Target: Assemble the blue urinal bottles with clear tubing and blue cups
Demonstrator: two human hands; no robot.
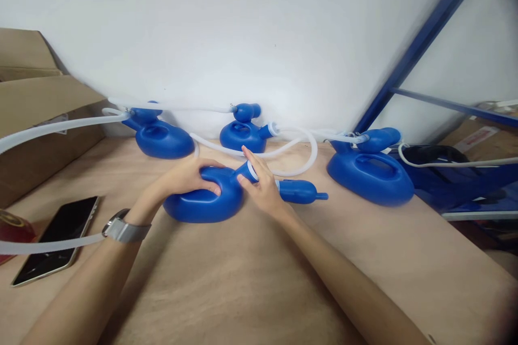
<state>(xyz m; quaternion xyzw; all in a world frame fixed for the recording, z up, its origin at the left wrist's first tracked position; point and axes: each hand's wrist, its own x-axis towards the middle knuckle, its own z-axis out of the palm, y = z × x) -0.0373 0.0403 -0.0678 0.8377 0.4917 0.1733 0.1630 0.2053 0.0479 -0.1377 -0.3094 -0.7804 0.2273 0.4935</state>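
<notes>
A blue plastic jug-shaped container [204,204] lies on the wooden table [251,280] in front of me. My left hand [189,177] rests on top of it, fingers curled over its handle. My right hand [261,182] is at the container's neck, where a white ring joins it, fingers pinched round that joint. A blue funnel-like piece [301,191] sticks out to the right of my right hand. A clear white hose [299,146] loops behind it.
Three more blue containers stand along the white wall: left [162,137], middle [242,133], right [370,170], each with hoses. A phone [59,237] lies at the left under a hose [48,245]. Cardboard boxes [36,113] are far left, and a blue rack frame [421,38] is at the right.
</notes>
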